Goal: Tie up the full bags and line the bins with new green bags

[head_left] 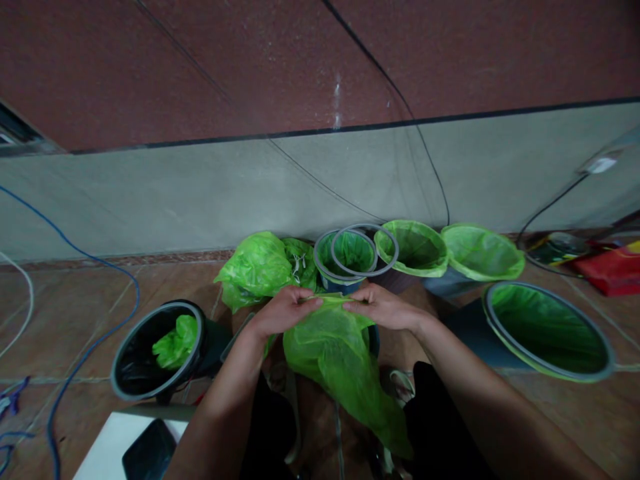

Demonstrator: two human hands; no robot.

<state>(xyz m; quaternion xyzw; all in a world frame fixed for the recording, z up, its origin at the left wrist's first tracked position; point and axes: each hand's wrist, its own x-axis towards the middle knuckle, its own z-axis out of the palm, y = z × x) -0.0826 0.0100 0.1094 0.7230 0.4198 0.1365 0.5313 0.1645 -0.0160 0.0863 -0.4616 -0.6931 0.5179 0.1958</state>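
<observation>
A thin green bin bag (335,347) hangs down between my knees, its top edge pinched in both hands. My left hand (283,310) is closed on that edge at the left, and my right hand (385,307) is closed on it at the right. Behind the bag the dark rim of a bin (374,339) shows in part; most of it is hidden. Just beyond my hands stands a green-lined bin with a grey rim (320,263), and a loose grey ring (395,252) rests across its top.
Two green-lined bins (413,270) (487,270) stand by the wall, and a grey-rimmed bin (613,360) tilts at the right. Full green bags (255,270) lie left. A black-lined bin (117,373) holds crumpled green plastic. A phone (149,453) lies on a white surface; a blue cable (95,347) crosses the floor.
</observation>
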